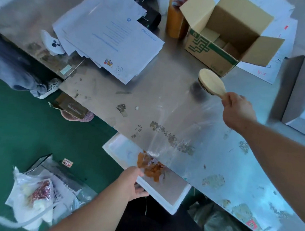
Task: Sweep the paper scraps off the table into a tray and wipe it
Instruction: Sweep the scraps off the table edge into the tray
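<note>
My right hand [236, 108] grips the handle of a wooden brush [211, 83], held just above the steel table [149, 100] near the cardboard box. My left hand [134, 182] holds the near rim of a white foam tray [120, 145], which sits below the table's front edge, partly tucked under it. Orange and pale paper scraps [151, 167] lie in the tray by the table edge. One small white scrap [136, 108] rests on the table's middle. Stuck-on residue patches mark the surface.
A stack of white papers [110, 34] lies at the back left, an open cardboard box [226, 34] and a tape roll [176, 16] at the back. Plastic bags [40, 188] and a pink basket [77, 116] sit on the green floor.
</note>
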A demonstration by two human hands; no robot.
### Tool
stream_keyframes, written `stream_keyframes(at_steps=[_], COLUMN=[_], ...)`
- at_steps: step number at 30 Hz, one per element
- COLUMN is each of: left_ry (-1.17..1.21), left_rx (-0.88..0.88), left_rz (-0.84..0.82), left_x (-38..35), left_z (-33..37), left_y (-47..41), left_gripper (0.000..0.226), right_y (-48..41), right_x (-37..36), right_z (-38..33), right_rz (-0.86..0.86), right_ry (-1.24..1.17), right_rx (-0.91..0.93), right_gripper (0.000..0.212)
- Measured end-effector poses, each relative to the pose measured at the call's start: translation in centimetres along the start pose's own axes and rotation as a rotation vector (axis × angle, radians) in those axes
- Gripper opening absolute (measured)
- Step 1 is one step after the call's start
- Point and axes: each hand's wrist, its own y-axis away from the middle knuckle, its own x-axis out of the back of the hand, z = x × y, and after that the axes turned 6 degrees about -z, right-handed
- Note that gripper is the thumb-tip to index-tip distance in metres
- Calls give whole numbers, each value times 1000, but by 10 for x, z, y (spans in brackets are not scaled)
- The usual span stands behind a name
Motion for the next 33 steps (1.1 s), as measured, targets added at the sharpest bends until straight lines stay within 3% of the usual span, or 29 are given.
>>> stream_keyframes(at_steps=[5, 14, 26, 33], left_ry=[13, -27, -17, -52], left_rx=[14, 35, 9, -15], left_rz=[14, 54, 20, 11], left_x=[-2, -6, -5, -4], left_z=[2, 5, 3, 0], left_y=[-6, -2, 13, 24], left_gripper=[20, 14, 15, 12], right_y=[-38, -40, 78, 148], right_x=[5, -15, -65, -93], right_z=[-6, -18, -44, -32], right_rz=[-16, -176, -343, -359], right_ry=[39, -121, -49, -82], right_rx=[4, 70, 292, 288], right_gripper=[26, 21, 12, 12])
